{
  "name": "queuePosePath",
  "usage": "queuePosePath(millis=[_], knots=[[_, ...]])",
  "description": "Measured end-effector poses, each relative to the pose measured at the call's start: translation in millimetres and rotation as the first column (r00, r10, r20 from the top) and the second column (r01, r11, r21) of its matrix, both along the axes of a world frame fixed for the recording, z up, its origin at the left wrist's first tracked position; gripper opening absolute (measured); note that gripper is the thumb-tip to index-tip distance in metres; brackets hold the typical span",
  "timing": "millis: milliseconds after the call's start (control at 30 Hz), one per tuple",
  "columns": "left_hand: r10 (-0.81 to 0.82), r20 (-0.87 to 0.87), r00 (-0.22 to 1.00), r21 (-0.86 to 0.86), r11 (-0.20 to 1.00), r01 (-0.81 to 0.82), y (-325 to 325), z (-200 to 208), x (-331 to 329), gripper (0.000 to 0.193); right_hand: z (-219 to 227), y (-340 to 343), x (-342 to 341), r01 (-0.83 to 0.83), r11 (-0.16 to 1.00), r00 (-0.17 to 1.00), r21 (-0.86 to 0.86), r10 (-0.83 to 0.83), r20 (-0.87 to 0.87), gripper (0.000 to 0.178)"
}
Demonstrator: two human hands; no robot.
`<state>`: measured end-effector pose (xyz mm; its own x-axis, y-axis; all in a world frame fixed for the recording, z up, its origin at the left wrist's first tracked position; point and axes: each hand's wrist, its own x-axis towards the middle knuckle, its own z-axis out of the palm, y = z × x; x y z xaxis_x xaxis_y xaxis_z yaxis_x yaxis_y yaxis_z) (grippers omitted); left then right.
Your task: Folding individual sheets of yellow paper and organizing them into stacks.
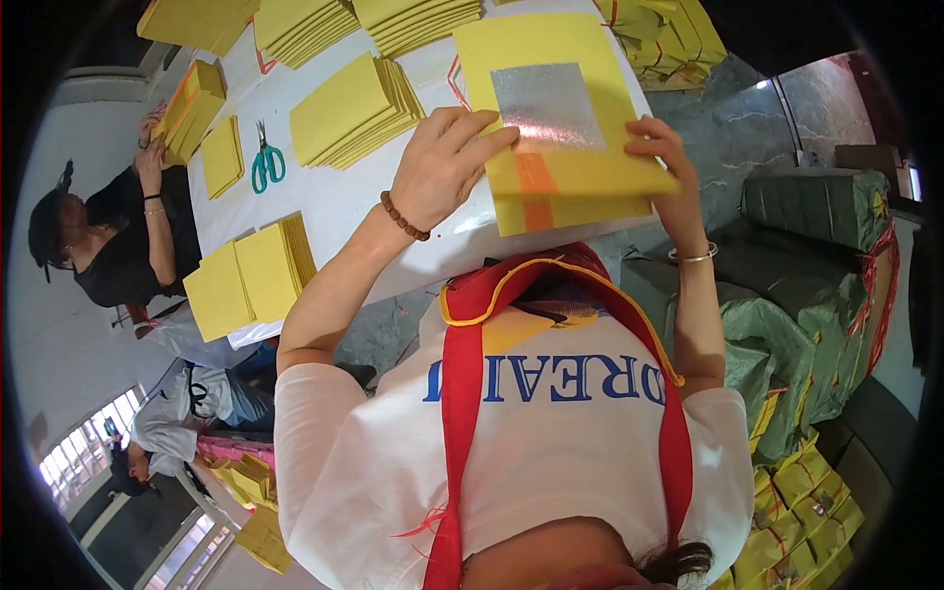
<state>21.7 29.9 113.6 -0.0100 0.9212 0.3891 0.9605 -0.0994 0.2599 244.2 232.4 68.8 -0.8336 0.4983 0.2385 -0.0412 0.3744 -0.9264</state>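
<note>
A stack of yellow joss paper (477, 69) with a square of silver foil (546, 103) on top lies at the table's near right edge. My left hand (440, 167) grips its left side, fingers reaching over the foil's edge. On the right side, my right hand (672, 167) is closed around the paper's edge, fingertips on top. The near part of the upper paper is bent up from what lies under it. An orange strip (536, 187) shows across that near part.
Fanned yellow paper stacks (344, 113) and green-handled scissors (265, 167) lie on the white table (433, 265). At the left, a person in black (123, 236) handles a yellow bundle (192, 113). Green wrapped bales (796, 256) stand at the right, with tied yellow packs (806, 501) nearby.
</note>
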Motion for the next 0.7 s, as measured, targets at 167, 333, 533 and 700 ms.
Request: queuePosePath(millis=[167,333,533,700], knots=[[-0.08,-0.015,0.997,0.145,0.986,0.082,-13.0,8.0,7.5,0.036,22.2,-7.4,0.1,0.041,0.883,0.999,0.467,-0.037,-0.016,0.03],[-0.097,0.255,0.962,0.064,0.994,0.084,-23.6,1.3,19.7,0.024,28.0,-6.8,6.6,-0.174,0.89,0.985,0.422,0.152,0.086,0.028],[0.188,0.583,0.79,-0.157,0.981,-0.117,-11.9,6.1,19.6,0.017,29.7,-16.7,-1.1,0.017,1.0,0.979,0.005,-0.018,0.204,0.024],[0.409,0.827,0.386,-0.408,0.908,-0.088,1.3,-5.5,6.2,0.019,48.7,-35.8,-26.2,0.157,0.914,0.979,-0.375,-0.193,-0.062,0.041]])
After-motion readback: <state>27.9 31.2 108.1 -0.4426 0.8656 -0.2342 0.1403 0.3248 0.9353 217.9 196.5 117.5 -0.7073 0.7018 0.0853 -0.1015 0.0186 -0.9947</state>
